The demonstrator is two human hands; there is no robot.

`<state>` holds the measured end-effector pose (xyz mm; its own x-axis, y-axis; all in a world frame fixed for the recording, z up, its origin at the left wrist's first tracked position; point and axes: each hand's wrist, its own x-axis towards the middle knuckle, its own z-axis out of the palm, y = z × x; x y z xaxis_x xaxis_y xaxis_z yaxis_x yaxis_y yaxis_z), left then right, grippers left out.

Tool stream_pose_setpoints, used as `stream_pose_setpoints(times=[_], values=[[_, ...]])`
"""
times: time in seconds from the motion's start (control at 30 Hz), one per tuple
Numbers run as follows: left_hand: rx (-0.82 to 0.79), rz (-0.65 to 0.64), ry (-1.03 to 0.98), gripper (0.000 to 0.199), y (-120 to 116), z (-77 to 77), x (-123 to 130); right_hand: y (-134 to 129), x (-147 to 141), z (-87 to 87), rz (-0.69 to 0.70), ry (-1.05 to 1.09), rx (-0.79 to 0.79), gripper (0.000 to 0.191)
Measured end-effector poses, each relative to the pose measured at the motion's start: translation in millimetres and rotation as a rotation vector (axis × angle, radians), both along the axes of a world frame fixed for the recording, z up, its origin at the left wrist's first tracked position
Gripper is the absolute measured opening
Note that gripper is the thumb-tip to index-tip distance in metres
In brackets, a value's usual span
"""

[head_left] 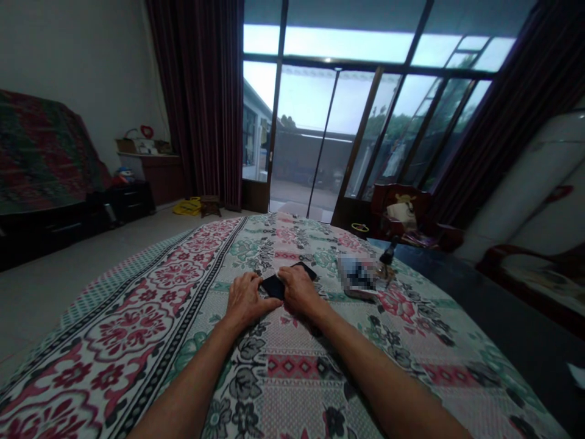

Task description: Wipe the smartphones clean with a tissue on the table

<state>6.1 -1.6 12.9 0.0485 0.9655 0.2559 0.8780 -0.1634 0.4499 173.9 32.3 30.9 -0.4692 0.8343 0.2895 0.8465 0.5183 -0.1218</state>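
Note:
A flat, dark rectangular object (pixel 273 288), smooth and nearly black, lies on the patterned tablecloth (pixel 292 341); its exact kind I cannot make out. My left hand (pixel 247 299) grips its left end, with curled fingers at the far side and the thumb along the near edge. Across its middle sits my right hand (pixel 299 289), fingers bent and closed on it. Part of the object is covered by the right hand, and a dark corner shows beyond the knuckles.
Right of my hands are a blurred-out box-like item (pixel 359 277) and a dark-topped bottle-like thing (pixel 387 256). A yellow ring (pixel 360 227) is near the far edge. Beyond stand a wooden chair (pixel 400 204) and glass doors (pixel 311 146). A cloth-covered piece of furniture (pixel 46 152) is at left.

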Motion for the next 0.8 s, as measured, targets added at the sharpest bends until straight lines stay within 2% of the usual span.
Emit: stream_pose_setpoints(times=[0.1,0.17,0.23,0.37,0.47,0.53,0.6,0.7,0.8], values=[[-0.004,0.019,0.001,0.04,-0.2,-0.5,0.2,-18.1,-20.7,-3.1,0.204,0.046,-0.036,0.027],[-0.001,0.015,0.005,0.04,0.3,-1.4,-0.5,-22.7,-21.1,-1.8,0.232,0.057,-0.056,0.028],[0.006,-0.004,0.004,0.049,1.1,-2.6,-1.6,-18.9,-9.4,0.9,0.137,0.053,-0.049,0.03],[0.026,-0.03,-0.006,0.061,3.6,-5.1,-3.7,0.1,26.3,7.1,-0.184,0.01,-0.037,0.035],[0.027,-0.035,0.001,0.062,4.8,-6.5,-4.7,3.8,36.8,9.7,-0.27,-0.024,-0.023,0.034],[0.029,-0.037,0.007,0.062,4.9,-7.0,-4.8,-2.8,30.6,8.8,-0.199,-0.031,-0.01,0.032],[0.035,-0.038,0.016,0.06,4.6,-7.1,-4.4,-13.8,17.1,5.6,-0.069,-0.02,-0.001,0.028],[0.044,-0.03,0.035,0.049,4.0,-7.3,-3.7,-29.7,-4.4,-0.5,0.13,0.01,-0.022,0.024],[0.052,-0.031,0.053,0.04,4.4,-8.0,-3.9,-35.7,-12.2,-4.2,0.254,0.048,-0.051,0.028]])
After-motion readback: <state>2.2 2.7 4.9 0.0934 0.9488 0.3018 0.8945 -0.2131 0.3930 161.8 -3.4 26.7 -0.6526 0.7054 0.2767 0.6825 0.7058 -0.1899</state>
